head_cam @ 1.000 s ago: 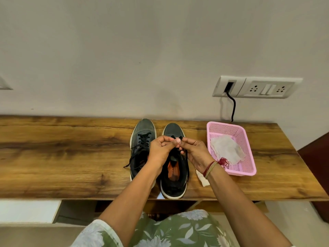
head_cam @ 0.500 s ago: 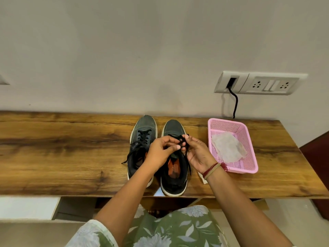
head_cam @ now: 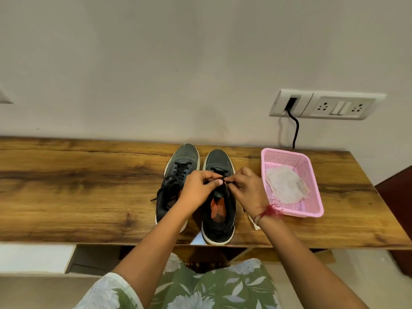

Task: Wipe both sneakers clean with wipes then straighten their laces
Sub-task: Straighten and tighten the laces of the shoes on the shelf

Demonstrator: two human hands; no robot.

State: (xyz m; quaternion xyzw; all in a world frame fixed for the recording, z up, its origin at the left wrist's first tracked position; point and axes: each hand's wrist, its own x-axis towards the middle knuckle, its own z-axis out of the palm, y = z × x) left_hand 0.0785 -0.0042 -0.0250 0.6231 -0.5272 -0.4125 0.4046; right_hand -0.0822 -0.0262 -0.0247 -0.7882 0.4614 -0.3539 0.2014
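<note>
Two dark sneakers stand side by side, toes toward twelve o'clock, on the wooden shelf (head_cam: 89, 186). Over the right sneaker (head_cam: 219, 210), the left hand (head_cam: 198, 188) and right hand (head_cam: 246, 188) meet, fingertips pinched shut on its black lace (head_cam: 227, 192). The left sneaker (head_cam: 176, 175) sits just at nine o'clock, laces loose. At three o'clock, a pink basket (head_cam: 312, 206) holds a used wipe (head_cam: 286, 186).
</note>
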